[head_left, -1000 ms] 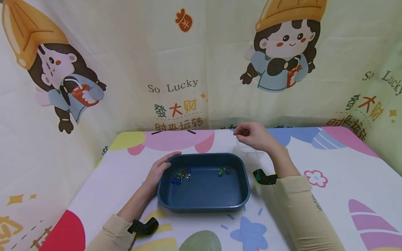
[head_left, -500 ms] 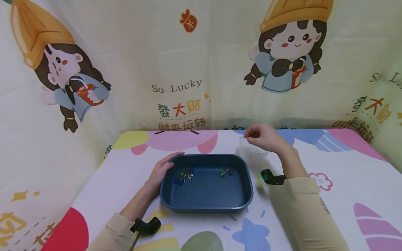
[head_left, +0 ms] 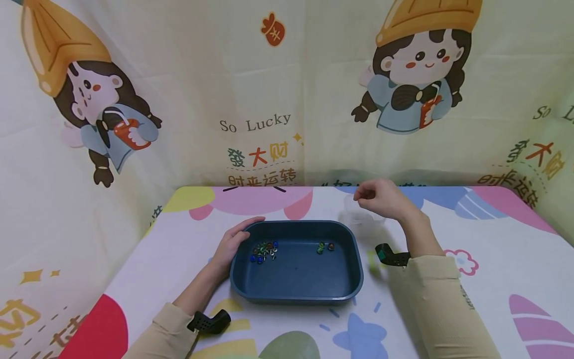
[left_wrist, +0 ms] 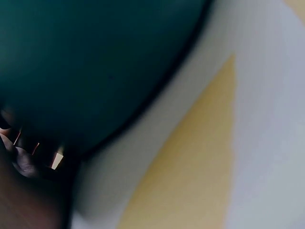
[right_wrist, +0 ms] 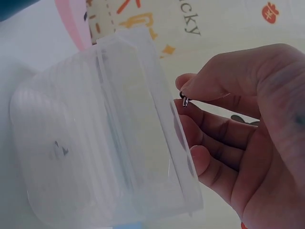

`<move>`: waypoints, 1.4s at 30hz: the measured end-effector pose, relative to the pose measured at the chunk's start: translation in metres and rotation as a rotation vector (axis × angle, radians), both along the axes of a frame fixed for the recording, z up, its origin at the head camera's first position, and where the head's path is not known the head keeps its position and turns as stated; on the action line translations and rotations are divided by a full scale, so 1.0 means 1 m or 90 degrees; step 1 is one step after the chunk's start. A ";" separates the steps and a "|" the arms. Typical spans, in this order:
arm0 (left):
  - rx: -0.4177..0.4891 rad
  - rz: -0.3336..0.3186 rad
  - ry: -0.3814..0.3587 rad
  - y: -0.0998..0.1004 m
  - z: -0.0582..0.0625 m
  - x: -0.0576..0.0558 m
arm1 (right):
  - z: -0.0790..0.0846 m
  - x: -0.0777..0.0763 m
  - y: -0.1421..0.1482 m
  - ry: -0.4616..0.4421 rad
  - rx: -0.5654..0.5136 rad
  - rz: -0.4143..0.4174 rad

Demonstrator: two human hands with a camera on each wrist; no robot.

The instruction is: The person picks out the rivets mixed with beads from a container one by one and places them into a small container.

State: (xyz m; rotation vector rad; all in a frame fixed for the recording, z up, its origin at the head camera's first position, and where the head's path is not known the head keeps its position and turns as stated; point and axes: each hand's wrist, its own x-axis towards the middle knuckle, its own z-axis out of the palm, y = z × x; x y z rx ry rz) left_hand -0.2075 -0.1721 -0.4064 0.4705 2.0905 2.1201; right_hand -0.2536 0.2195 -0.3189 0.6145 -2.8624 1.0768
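Observation:
A dark blue tray [head_left: 296, 284] stands on the table. My left hand [head_left: 228, 247] grips its left rim at the far corner, thumb over the edge. In the tray's left part lies a cluster of glass marbles and small metal pieces [head_left: 264, 252]; a few marbles [head_left: 321, 248] lie apart on the right. My right hand [head_left: 381, 199] is raised over a clear plastic box [head_left: 365, 227] behind the tray. In the right wrist view its thumb and forefinger pinch a small shiny metal piece [right_wrist: 185, 100] beside the box's rim. Another small metal piece [right_wrist: 61, 149] shows inside the box.
A patterned cloth covers the table [head_left: 448, 309], and a printed curtain [head_left: 323, 99] hangs right behind its far edge. Black wrist cameras stick out from both forearms, the right one [head_left: 390, 255] close to the tray's right side.
My right hand has shifted a little to the right over the clear box. My left hand stays on the tray's rim, and the whole head view has drifted slightly.

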 end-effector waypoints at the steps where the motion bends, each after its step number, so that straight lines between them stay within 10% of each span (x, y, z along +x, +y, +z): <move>1: -0.001 0.000 0.001 0.000 0.000 0.000 | 0.000 0.000 0.000 0.000 0.000 -0.001; 23: -0.006 -0.004 0.002 -0.004 -0.003 -0.009 | -0.001 -0.004 -0.011 0.006 -0.017 -0.023; 42: -0.016 -0.008 0.011 -0.008 -0.003 -0.018 | 0.011 0.001 -0.044 0.069 -0.073 0.058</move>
